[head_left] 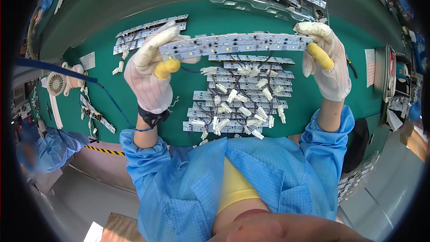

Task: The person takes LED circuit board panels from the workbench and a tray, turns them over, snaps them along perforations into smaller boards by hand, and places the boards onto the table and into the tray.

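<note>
Between my two gloved hands, raised above the bench, spans a long white LED circuit board (pixel 237 43) with small yellow LEDs and dark components. My left hand (pixel 154 65) pinches its left end, the yellow-covered thumb on the near edge. At the right end my right hand (pixel 323 58) grips the board the same way. Dark wires and a white connector hang below it. Under the board lie several rows of similar LED boards (pixel 199 95) with white connectors (pixel 245 111) on top. Behind my left hand is another group of LED boards (pixel 130 40).
A clear plastic tray (pixel 255 6) with small boards and connectors stands at the back. To the left are a small white fan (pixel 56 84) and a separate board (pixel 99 115). A blue cord (pixel 112 101) runs to my left wrist. Another person's blue sleeve (pixel 58 148) shows far left.
</note>
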`<state>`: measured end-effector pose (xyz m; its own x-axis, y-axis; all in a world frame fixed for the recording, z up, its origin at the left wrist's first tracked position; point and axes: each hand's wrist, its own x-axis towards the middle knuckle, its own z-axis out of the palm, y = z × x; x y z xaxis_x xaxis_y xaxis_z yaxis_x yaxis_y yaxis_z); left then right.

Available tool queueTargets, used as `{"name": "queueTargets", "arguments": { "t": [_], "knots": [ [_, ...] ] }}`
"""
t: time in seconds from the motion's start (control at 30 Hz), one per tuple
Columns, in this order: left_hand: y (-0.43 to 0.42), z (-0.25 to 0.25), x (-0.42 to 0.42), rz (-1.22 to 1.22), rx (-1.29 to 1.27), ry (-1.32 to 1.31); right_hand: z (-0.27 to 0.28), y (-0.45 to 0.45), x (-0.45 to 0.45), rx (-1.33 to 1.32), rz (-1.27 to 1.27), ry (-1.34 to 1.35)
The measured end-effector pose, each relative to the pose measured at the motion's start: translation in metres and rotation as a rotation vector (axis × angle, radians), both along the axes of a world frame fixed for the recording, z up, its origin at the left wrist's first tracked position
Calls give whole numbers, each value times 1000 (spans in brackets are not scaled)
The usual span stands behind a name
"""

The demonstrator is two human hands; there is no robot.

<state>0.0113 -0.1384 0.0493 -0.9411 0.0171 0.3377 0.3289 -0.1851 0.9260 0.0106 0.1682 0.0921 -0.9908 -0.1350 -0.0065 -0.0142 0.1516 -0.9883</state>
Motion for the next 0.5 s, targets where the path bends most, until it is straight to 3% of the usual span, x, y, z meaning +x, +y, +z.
{"name": "queueTargets", "arguments": {
  "t": [0.13,0.2,0.27,0.37,0.5],
  "knots": [
    [2,0,-4,93,-98,-15,6,-1,4,-77,54,-15],
    [-2,2,-7,205,-387,-103,2,3,6,-131,98,-21],
    [10,10,-12,279,-423,-188,10,2,9,-176,166,-52],
    [10,1,-19,204,-435,-217,8,9,8,-224,294,37],
    [11,-1,-19,194,-480,-234,4,7,10,-311,293,65]
  ]
}}
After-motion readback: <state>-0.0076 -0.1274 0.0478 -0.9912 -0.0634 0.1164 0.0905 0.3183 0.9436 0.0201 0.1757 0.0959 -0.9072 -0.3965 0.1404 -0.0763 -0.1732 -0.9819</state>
